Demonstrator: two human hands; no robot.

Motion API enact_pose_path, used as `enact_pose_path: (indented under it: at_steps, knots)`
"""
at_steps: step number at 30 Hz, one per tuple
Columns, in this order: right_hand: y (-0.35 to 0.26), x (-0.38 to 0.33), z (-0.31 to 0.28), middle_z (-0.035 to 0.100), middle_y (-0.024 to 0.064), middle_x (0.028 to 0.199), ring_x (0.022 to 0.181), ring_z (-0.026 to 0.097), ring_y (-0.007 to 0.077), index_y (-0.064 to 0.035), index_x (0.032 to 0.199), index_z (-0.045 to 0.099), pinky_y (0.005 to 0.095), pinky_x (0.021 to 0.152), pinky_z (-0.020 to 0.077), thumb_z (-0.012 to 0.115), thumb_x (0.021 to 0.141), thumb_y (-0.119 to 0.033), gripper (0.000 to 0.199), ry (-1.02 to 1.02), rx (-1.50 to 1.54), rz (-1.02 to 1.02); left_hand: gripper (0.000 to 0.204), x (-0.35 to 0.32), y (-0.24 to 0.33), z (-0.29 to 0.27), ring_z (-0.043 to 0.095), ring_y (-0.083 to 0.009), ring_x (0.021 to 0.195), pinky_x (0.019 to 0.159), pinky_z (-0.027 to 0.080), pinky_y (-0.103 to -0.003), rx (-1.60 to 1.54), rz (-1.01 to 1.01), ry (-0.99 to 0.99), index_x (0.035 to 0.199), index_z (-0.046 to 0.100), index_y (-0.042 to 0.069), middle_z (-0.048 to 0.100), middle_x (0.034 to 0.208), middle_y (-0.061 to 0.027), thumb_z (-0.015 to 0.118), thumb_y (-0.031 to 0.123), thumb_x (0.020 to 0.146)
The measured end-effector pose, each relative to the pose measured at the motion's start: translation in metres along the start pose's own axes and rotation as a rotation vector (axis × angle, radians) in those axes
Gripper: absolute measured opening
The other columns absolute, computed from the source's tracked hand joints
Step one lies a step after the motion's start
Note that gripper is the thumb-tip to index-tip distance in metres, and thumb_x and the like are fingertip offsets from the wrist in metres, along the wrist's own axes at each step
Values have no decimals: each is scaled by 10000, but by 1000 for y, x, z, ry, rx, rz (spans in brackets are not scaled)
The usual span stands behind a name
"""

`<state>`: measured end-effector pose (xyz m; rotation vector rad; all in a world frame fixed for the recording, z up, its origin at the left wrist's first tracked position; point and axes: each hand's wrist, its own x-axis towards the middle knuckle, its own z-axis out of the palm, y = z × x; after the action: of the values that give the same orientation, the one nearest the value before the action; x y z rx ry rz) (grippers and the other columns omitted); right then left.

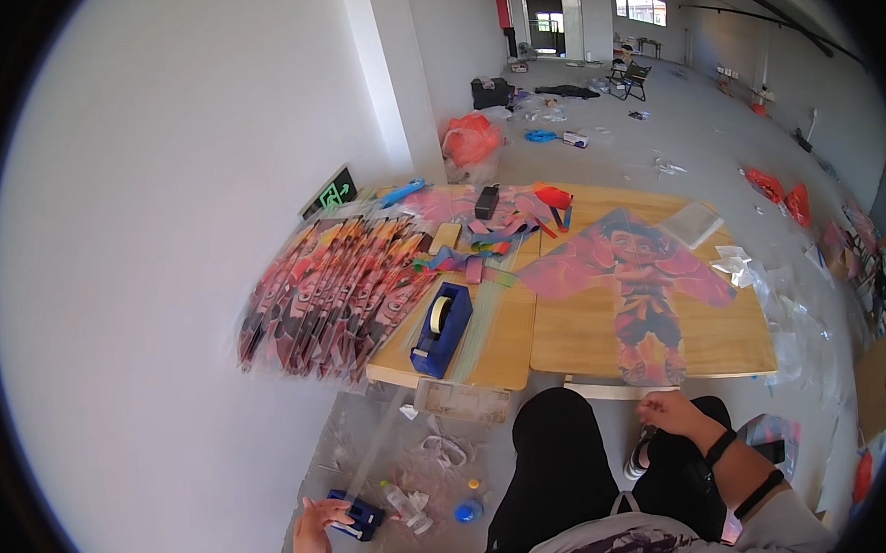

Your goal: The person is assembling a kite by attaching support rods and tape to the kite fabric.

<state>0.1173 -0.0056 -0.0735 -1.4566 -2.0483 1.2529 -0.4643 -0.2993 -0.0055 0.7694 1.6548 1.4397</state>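
Observation:
My left hand (320, 519) is low at the left, its fingers bent around the lower end of a long clear plastic strip (379, 439) that slants up toward the table. Beside its fingertips, a blue tape dispenser (367, 520) is at floor level. My right hand (669, 412) is over my right knee with its fingers curled together; whatever they hold, if anything, is too small to make out. Just beyond it, a colourful figure-shaped kite (644, 292) lies spread on the wooden table (575, 355), its lower end at the near edge.
Left on the table, folded printed kites (330, 301) overlap in a row. A larger blue tape dispenser (441, 331), bundled ribbons (496, 237) and a black case (487, 202) stand nearby. A plastic bottle (407, 505) and blue-capped container (468, 512) are on the littered floor.

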Motion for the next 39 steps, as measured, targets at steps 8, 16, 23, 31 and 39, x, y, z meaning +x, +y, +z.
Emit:
enact_pose_path:
  at_steps: [8,16,23,31,39]
  knots:
    - [-137,130,97,737,63,976,872,710,160,-36,1171,663,309,788,552,596,1001,-227,265,-465,8,-262,567,-50,15,-31,655,-185,840,846,470,-322,-58,183,104,904,733,-37,723,942,-112,423,401,1088]
    - [-219,221,238,610,66,1319,1086,656,205,-81,1333,564,381,910,517,508,1057,-420,440,-437,746,180,334,-64,9,-49,627,-166,911,836,476,-321,196,-79,134,853,721,-4,730,1046,-78,626,271,1017]
    - [-231,244,278,700,51,1132,996,679,185,-81,1218,628,366,825,525,596,1003,-438,418,-212,935,322,218,-58,-31,-54,644,-191,976,834,504,-319,395,-129,17,917,747,-29,725,1084,-116,637,150,979]
    - [-225,263,295,707,72,623,578,677,201,-39,652,736,347,588,516,702,872,-265,317,172,532,60,232,-54,-98,-40,673,-212,941,835,528,-343,336,-228,-45,1050,739,-32,745,1016,-126,648,163,963]
    - [-241,240,252,746,72,855,732,712,147,-56,954,718,310,664,555,653,955,-301,254,-95,269,-64,298,-53,-126,-33,689,-234,896,790,534,-375,591,-141,-41,1043,731,-33,750,945,-161,763,215,883]
